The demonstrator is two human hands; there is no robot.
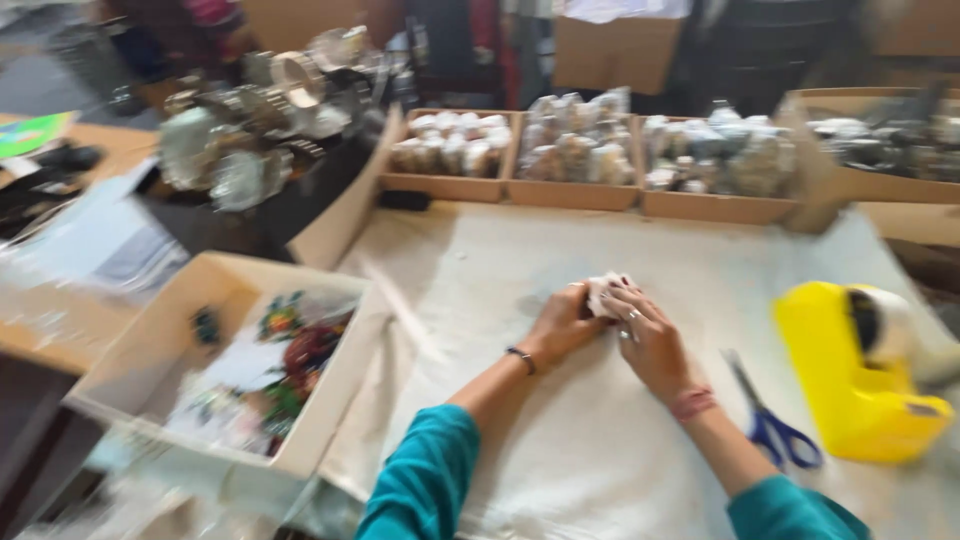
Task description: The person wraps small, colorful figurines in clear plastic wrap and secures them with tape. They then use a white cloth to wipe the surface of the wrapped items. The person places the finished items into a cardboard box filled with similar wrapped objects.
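Both my hands meet at the middle of a table spread with a white cloth [560, 440]. My left hand [560, 325] and my right hand [650, 340] press together on a small white wrapped bundle [605, 290], which shows just above my fingers. The bundle rests on the cloth. My sleeves are teal, a dark band circles my left wrist and a pink one my right. The picture is blurred, so what the wrapping holds cannot be told.
A yellow tape dispenser [850, 370] stands at the right, blue-handled scissors [765, 415] beside it. A cardboard box [150, 340] of colourful small items sits at the left. Three cardboard trays [575, 190] of wrapped pieces line the far edge. Shiny metal ware [250, 130] is piled at the back left.
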